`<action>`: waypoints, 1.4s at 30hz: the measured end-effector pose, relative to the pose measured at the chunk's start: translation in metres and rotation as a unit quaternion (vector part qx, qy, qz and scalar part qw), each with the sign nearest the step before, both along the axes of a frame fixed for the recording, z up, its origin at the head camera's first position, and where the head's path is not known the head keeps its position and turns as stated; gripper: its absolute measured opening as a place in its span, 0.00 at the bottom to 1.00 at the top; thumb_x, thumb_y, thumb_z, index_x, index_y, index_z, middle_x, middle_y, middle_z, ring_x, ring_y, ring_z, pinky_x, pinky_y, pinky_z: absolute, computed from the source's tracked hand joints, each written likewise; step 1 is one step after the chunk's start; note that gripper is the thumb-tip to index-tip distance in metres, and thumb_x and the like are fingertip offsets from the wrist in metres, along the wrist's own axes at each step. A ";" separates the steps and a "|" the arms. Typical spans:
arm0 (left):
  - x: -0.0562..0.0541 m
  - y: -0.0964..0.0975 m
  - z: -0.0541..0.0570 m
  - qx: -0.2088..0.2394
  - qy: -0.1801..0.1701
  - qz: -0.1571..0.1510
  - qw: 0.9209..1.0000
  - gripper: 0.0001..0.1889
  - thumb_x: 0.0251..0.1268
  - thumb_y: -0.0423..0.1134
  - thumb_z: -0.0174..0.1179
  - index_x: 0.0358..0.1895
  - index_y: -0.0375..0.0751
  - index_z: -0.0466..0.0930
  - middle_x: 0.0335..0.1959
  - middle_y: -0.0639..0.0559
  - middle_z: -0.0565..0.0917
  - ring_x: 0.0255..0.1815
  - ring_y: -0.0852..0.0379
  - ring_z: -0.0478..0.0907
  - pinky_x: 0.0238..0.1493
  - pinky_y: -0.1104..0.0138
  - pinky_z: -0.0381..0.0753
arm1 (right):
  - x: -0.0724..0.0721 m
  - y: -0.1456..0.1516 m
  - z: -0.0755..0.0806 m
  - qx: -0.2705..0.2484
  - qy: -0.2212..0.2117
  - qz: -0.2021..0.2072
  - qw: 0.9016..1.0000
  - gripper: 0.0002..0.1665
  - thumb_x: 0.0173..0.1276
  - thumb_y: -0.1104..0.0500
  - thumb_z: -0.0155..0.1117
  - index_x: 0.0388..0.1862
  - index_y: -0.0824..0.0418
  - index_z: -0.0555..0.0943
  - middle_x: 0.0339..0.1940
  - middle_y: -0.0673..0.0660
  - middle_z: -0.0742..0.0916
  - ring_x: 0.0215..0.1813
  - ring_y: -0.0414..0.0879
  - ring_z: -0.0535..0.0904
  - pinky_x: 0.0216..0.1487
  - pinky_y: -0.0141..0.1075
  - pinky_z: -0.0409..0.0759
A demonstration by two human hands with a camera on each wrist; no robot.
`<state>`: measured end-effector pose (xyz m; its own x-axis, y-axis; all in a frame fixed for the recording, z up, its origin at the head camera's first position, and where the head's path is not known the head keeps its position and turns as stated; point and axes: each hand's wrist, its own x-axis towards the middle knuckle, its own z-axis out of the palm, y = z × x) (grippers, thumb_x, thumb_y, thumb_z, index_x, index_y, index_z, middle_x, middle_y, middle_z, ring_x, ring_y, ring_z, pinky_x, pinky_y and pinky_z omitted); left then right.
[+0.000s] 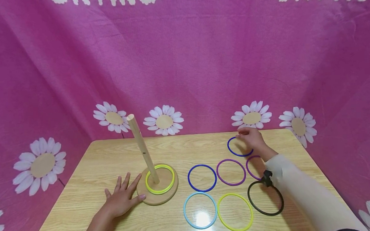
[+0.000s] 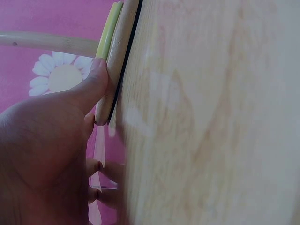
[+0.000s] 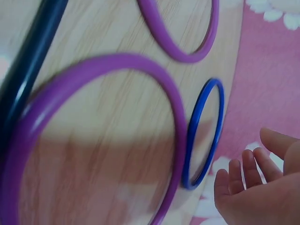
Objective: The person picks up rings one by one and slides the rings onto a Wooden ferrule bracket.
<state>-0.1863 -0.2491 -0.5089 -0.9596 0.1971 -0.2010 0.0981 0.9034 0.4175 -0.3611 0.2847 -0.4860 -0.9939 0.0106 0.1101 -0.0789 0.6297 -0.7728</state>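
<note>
My left hand [image 1: 120, 199] lies on the table with spread fingers, its thumb [image 2: 97, 70] touching the edge of a round wooden base [image 1: 158, 200]. From that base rises a wooden post [image 1: 141, 144], leaning in the head view, with yellow ring material [image 1: 158, 192] around its foot; whether one ring or two, I cannot tell. Over at the back right, my right hand [image 1: 251, 138] hovers above a blue ring [image 1: 240, 156] and hides part of its rim. The right wrist view shows loosely bent fingers [image 3: 251, 173], apart from the blue ring [image 3: 189, 150], holding nothing.
Between the base and my right arm lie another blue ring [image 1: 202, 191], a light blue ring [image 1: 201, 227], a yellow ring [image 1: 236, 230] and a purple ring [image 1: 233, 185]. My forearm partly covers a second purple ring [image 1: 247, 166]; a black ring [image 1: 269, 214] lies beside it. A pink flowered cloth [image 1: 183, 68] hangs behind.
</note>
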 end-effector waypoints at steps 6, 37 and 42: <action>0.000 0.000 -0.001 -0.001 0.005 0.000 1.000 0.46 0.70 0.73 0.51 0.85 0.57 0.51 0.85 0.33 0.41 0.81 0.23 0.29 0.57 0.15 0.25 | -0.005 0.014 -0.006 -0.005 -0.052 -0.005 0.999 0.25 0.75 0.62 0.64 0.67 0.73 0.76 0.66 0.72 0.80 0.66 0.65 0.76 0.59 0.44 0.76; -0.001 0.000 -0.001 -0.007 0.006 0.002 1.000 0.46 0.69 0.73 0.51 0.85 0.57 0.51 0.85 0.33 0.41 0.82 0.23 0.30 0.57 0.15 0.25 | -0.019 0.024 -0.024 0.088 -0.069 -0.032 0.993 0.14 0.71 0.71 0.59 0.52 0.70 0.85 0.54 0.71 0.85 0.54 0.62 0.76 0.47 0.45 0.77; -0.001 -0.001 -0.002 -0.006 0.006 0.002 1.000 0.46 0.69 0.74 0.51 0.84 0.58 0.51 0.85 0.34 0.41 0.82 0.23 0.30 0.57 0.15 0.25 | -0.019 0.024 -0.022 0.108 -0.064 -0.021 0.992 0.13 0.73 0.70 0.59 0.52 0.70 0.85 0.52 0.69 0.86 0.53 0.62 0.78 0.48 0.46 0.78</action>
<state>-0.1873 -0.2497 -0.5109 -0.9625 0.1917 -0.1918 0.1004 0.9090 0.4046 -0.3797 0.3083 -0.5083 -0.9990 0.0429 -0.0134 0.0420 0.7818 -0.6221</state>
